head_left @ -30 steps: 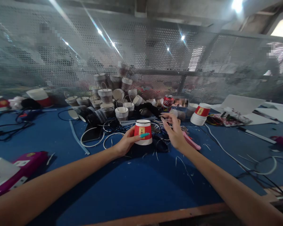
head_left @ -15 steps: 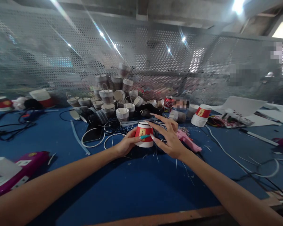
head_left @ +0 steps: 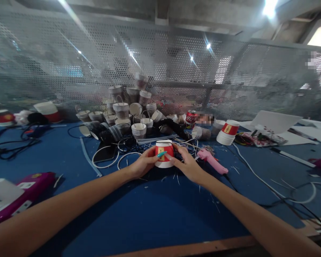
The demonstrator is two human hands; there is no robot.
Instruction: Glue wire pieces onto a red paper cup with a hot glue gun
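Note:
A red and white paper cup (head_left: 163, 154) stands upside down on the blue table top (head_left: 149, 207), in the middle of the view. My left hand (head_left: 143, 164) grips its left side, thumb across the front. My right hand (head_left: 186, 165) has closed on its right side, fingers wrapped round the cup. A pink glue gun (head_left: 212, 161) lies just right of my right hand, its cord trailing off.
Behind the cup is a heap of grey-wrapped cups with handles (head_left: 128, 109), black cords and white strips (head_left: 107, 157). A red can (head_left: 190, 117) and a stack of red cups (head_left: 227, 132) stand at the back right. A magenta glue gun (head_left: 21, 194) lies at left. A perforated metal screen (head_left: 176, 64) closes the back.
My right hand came back from the clutter behind the cup, opened, then closed on the cup's right side. My left hand kept hold of the cup throughout.

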